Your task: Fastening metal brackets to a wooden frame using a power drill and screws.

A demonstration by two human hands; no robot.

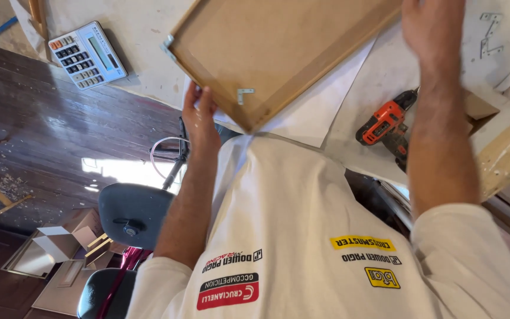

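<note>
A wooden frame [278,53] backed with brown board is being held tilted above the white tabletop, a metal bracket showing at its lower corner.

Light: we see bright, even daylight.
Glare: a white patch shines on the dark floor [122,171].
Blur: the right hand [432,29] is slightly smeared.

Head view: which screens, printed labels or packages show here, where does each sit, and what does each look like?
Calculator: upper left on the pale worktop, tilted; grey body, long greenish screen, dark keys, a few orange.
Shirt patches: low centre on the white shirt; red, black and white printed blocks.
Yellow patches: lower right on the shirt; yellow and black.
Cardboard boxes: lower left on the dark floor; open, pale brown.
</note>
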